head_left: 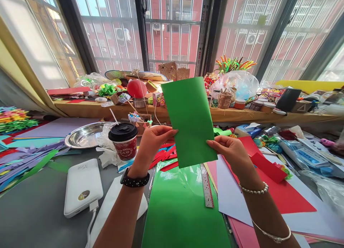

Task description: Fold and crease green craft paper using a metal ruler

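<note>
A rectangular sheet of green paper (189, 119) is held upright in front of me, tilted a little. My left hand (158, 140) pinches its left edge between thumb and fingers. On the lower right edge, my right hand (228, 147) grips it the same way. Beneath the paper lies a larger green sheet (185, 219) with a glossy surface. A clear ruler with red markings (206, 187) rests on that sheet, near its right side. Several red paper strips (166, 156) lie just behind, partly hidden by the held paper.
Left of my arm are a lidded drink cup (123, 142), a white power bank (83, 187) with a cable, and a metal bowl (86, 135). Red paper (285, 190) and white sheets spread on the right. A crowded windowsill (107, 110) runs along the back.
</note>
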A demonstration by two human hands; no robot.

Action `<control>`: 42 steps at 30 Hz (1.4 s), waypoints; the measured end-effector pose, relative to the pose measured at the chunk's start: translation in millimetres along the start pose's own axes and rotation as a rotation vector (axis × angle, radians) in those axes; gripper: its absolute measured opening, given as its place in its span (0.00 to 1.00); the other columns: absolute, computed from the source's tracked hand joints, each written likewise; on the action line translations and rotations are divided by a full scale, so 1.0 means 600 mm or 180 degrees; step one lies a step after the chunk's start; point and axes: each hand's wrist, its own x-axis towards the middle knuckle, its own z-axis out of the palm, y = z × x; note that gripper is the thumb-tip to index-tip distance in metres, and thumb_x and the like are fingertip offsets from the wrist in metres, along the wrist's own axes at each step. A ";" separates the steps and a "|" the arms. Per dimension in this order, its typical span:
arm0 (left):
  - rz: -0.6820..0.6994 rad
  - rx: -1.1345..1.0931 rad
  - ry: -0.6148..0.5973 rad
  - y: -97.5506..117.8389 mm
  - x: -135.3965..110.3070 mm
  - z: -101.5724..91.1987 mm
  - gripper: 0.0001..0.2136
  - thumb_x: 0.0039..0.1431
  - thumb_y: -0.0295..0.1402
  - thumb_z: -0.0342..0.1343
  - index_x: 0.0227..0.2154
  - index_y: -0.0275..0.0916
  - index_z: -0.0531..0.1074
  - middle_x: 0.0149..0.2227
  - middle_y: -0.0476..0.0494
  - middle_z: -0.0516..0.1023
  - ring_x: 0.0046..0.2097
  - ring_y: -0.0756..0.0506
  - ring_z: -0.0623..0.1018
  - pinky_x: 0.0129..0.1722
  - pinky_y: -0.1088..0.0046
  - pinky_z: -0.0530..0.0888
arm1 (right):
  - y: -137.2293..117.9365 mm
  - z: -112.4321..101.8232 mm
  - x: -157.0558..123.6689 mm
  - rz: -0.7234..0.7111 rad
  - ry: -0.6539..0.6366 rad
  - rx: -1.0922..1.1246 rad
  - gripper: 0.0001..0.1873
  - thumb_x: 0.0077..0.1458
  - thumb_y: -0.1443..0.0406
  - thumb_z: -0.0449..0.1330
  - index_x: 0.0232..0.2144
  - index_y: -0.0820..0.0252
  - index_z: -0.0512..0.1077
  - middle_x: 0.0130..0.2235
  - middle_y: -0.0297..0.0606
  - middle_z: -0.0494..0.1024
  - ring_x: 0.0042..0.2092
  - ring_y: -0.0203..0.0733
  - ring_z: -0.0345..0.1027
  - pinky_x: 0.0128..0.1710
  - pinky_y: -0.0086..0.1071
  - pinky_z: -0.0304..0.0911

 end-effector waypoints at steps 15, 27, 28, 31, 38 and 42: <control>0.0156 -0.0005 0.0288 0.003 0.002 -0.010 0.10 0.36 0.35 0.64 0.22 0.34 0.75 0.22 0.49 0.77 0.25 0.48 0.77 0.31 0.73 0.76 | 0.008 0.004 0.002 -0.0140 0.0025 -0.0237 0.13 0.37 0.59 0.64 0.19 0.61 0.66 0.18 0.26 0.66 0.21 0.29 0.59 0.19 0.24 0.54; 0.0032 0.0147 0.0120 0.005 0.003 -0.024 0.10 0.37 0.35 0.64 0.22 0.34 0.74 0.22 0.50 0.76 0.25 0.50 0.76 0.30 0.75 0.75 | -0.006 -0.008 -0.003 0.0201 -0.0936 -0.0759 0.13 0.42 0.57 0.62 0.20 0.62 0.67 0.23 0.34 0.73 0.27 0.34 0.68 0.28 0.27 0.63; -0.0027 0.0201 0.0023 0.007 0.001 -0.022 0.10 0.36 0.35 0.64 0.22 0.34 0.73 0.21 0.50 0.75 0.25 0.50 0.76 0.29 0.76 0.75 | -0.008 -0.011 -0.004 0.0127 -0.0873 -0.0740 0.13 0.43 0.57 0.61 0.23 0.63 0.69 0.25 0.34 0.74 0.29 0.35 0.68 0.30 0.27 0.64; -0.0238 0.0402 -0.0370 0.014 -0.006 -0.010 0.08 0.37 0.34 0.63 0.20 0.34 0.73 0.20 0.51 0.74 0.24 0.52 0.74 0.28 0.78 0.73 | -0.014 -0.014 -0.006 -0.0084 -0.0516 -0.0267 0.13 0.45 0.57 0.60 0.30 0.61 0.71 0.31 0.36 0.76 0.34 0.37 0.69 0.35 0.30 0.64; -0.0607 0.0696 -0.1012 0.016 -0.018 0.007 0.08 0.40 0.33 0.62 0.20 0.34 0.71 0.18 0.54 0.71 0.22 0.55 0.71 0.23 0.82 0.69 | -0.019 -0.012 -0.010 -0.0250 -0.0235 0.0448 0.13 0.44 0.62 0.63 0.36 0.57 0.72 0.37 0.37 0.77 0.41 0.41 0.69 0.39 0.31 0.66; -0.0630 0.0881 -0.1186 0.014 -0.017 0.003 0.09 0.42 0.35 0.61 0.21 0.35 0.70 0.19 0.54 0.70 0.23 0.54 0.72 0.25 0.81 0.69 | -0.018 -0.011 -0.011 -0.0336 -0.0170 0.0442 0.13 0.43 0.64 0.63 0.36 0.58 0.72 0.37 0.37 0.77 0.40 0.41 0.70 0.40 0.32 0.67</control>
